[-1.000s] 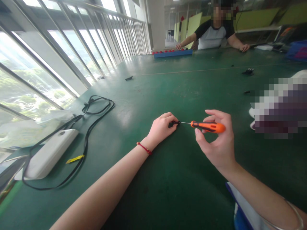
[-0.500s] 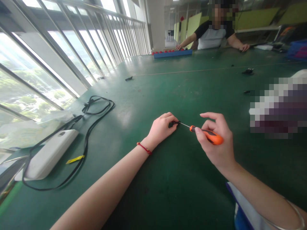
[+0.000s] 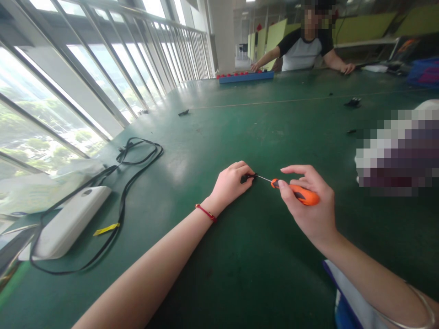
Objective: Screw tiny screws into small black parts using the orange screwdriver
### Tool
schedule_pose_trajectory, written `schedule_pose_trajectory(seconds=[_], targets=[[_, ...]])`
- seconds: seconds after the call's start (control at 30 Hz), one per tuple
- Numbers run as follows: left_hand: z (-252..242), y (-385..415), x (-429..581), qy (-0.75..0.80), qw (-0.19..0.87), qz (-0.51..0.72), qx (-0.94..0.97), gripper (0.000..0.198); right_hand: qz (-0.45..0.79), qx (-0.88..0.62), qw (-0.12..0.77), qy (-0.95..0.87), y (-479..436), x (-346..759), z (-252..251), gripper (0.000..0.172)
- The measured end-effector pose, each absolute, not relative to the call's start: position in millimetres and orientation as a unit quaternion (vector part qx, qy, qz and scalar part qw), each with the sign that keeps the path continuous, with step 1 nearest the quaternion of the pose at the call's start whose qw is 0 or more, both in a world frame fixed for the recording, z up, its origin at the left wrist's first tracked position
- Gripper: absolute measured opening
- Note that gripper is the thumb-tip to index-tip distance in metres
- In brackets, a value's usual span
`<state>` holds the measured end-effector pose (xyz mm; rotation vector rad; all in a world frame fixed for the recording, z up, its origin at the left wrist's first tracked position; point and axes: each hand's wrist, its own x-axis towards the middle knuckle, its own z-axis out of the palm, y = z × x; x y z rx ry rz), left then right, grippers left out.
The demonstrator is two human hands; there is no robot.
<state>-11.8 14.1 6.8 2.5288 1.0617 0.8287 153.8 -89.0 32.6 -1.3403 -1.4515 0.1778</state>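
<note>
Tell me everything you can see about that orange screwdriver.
The screwdriver is small, with an orange handle inset with black, seemingly plastic, and a thin metal shaft. It lies nearly level above the green table, gripped in the right hand, its tip meeting a small black part held by the left hand.

A red cord bracelet (image 3: 206, 212) rings the left wrist, a silver bangle (image 3: 424, 305) the right.

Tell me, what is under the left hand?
A small black part pokes out beneath the fingertips of the left hand, met by the thin tip of the orange screwdriver in the right hand. The fingers cover the rest, so its shape is hidden.
</note>
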Motion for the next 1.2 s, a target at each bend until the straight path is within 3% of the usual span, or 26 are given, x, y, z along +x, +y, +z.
schedule_pose_trajectory(seconds=[0.2, 0.37, 0.57, 0.73, 0.93, 1.0, 1.1, 1.2], targets=[[6.8, 13.5, -11.6, 0.37, 0.138, 0.286, 0.873, 0.011, 0.071, -0.525, 0.588, -0.611, -88.1, 153.9, 32.4, 0.045], [7.5, 13.4, -11.6, 0.368, 0.135, 0.288, 0.874, 0.011, 0.069, -0.562, 0.542, -0.621, -88.6, 154.4, 30.6, 0.014], [7.3, 13.5, -11.7, 0.366, 0.135, 0.291, 0.874, 0.012, 0.055, -0.529, 0.586, -0.612, -86.4, 156.4, 31.2, 0.041], [6.8, 13.2, -11.7, 0.365, 0.131, 0.291, 0.874, 0.013, 0.07, -0.566, 0.541, -0.619, -88.1, 156.7, 30.7, 0.012], [6.5, 14.3, -12.0, 0.363, 0.132, 0.291, 0.875, 0.013, 0.067, -0.514, 0.592, -0.617, -87.3, 156.2, 33.1, 0.049], [6.9, 14.3, -11.9, 0.361, 0.134, 0.293, 0.875, 0.013, 0.073, -0.54, 0.568, -0.616, -87.4, 156.7, 33.5, 0.043], [7.3, 14.0, -11.6, 0.362, 0.135, 0.295, 0.874, 0.012, 0.071, -0.573, 0.529, -0.623, -88.6, 157.0, 33.2, 0.014], [6.9, 13.9, -11.5, 0.366, 0.136, 0.297, 0.871, 0.012, 0.054, -0.557, 0.549, -0.62, -89.1, 156.5, 32.8, 0.016]])
